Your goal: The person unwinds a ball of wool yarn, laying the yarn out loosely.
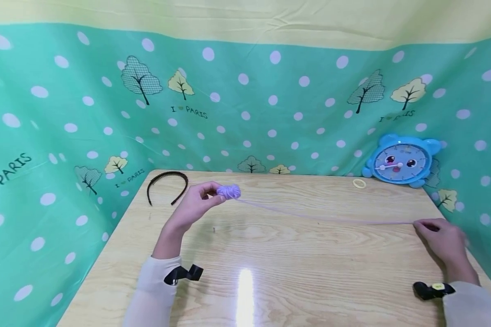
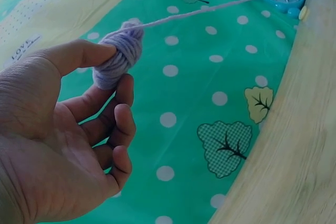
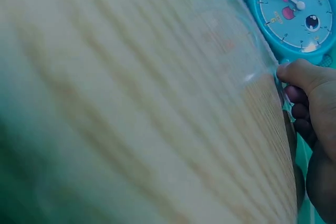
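A small wound bundle of lilac yarn (image 1: 229,191) is pinched between the thumb and fingers of my left hand (image 1: 194,205), raised above the table. In the left wrist view the yarn bundle (image 2: 119,56) shows its wraps, with the other fingers curled loosely below it. One strand of yarn (image 1: 294,213) runs from the bundle across to the right, nearly straight with a slight sag. At its far end my right hand (image 1: 443,240) pinches the strand between thumb and forefinger, near the table's right side. The right wrist view has the right hand (image 3: 315,90) at its edge.
A black toothed headband (image 1: 167,174) lies at the table's back left. Toward the back right are a pale yellow ring (image 1: 359,183) and a blue animal-shaped clock (image 1: 403,160) leaning on the green curtain (image 1: 229,109). The wooden table (image 1: 331,272) spans beneath both hands.
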The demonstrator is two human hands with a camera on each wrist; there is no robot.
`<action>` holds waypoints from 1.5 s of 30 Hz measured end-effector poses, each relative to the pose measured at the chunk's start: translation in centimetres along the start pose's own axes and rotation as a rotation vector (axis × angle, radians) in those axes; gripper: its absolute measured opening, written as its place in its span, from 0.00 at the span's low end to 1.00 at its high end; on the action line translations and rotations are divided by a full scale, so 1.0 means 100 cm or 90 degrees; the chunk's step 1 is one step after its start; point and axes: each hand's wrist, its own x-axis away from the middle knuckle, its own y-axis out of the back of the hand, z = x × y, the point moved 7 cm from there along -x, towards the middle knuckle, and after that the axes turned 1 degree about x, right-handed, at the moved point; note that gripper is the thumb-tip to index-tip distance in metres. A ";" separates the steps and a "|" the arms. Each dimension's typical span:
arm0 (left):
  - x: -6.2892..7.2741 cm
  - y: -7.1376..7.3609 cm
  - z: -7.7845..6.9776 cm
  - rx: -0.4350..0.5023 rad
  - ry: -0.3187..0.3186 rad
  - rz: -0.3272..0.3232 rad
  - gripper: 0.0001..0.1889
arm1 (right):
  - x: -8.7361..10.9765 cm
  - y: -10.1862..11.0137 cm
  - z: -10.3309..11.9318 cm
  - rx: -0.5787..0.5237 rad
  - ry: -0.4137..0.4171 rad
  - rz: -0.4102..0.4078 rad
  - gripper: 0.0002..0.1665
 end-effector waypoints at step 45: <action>-0.002 -0.018 0.002 0.005 0.022 0.022 0.08 | 0.083 -0.094 0.370 -0.641 0.400 0.096 0.11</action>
